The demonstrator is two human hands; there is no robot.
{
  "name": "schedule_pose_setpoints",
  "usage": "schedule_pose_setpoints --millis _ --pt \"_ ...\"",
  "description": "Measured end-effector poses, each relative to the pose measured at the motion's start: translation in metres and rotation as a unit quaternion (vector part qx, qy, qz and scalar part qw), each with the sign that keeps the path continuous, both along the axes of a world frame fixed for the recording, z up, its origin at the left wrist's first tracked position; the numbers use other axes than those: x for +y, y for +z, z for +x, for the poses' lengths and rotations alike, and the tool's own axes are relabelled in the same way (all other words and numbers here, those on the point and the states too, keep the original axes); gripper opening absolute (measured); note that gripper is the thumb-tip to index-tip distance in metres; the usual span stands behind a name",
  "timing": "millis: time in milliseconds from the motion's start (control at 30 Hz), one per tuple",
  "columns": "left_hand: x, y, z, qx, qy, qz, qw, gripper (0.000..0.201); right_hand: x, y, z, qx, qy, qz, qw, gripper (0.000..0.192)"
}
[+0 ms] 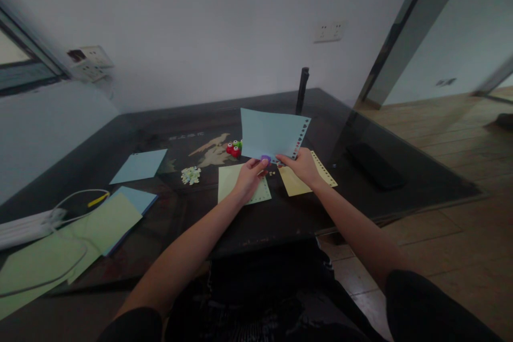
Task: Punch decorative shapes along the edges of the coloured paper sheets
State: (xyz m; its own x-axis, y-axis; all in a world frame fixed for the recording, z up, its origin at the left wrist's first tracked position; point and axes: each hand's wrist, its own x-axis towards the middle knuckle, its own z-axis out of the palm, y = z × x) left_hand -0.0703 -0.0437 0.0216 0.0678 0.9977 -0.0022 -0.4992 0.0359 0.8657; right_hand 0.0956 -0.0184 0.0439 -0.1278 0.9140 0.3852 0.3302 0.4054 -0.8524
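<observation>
Head view: the left hand (249,177) has its thumb and fingers closed on a purple punch (265,160) at the near edge of the raised blue sheet (270,131), while the right hand (305,166) pinches that sheet near its right corner, beside a row of cut-out holes. Nearer the person than the sheet lie a green paper (229,179) and, to its right, a yellow paper (294,181); just left of the sheet sit red and green toys (233,150), with a heap of cutouts (191,175) farther left, all on the dark table (280,230).
</observation>
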Motion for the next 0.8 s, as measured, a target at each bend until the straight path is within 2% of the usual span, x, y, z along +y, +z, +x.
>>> schedule_pose_setpoints --millis 800 --pt "0.0005 -0.0008 -0.0011 -0.001 0.004 -0.008 1.000 0.029 -0.0012 0.0021 -0.0009 0.006 0.007 -0.006 1.000 0.023"
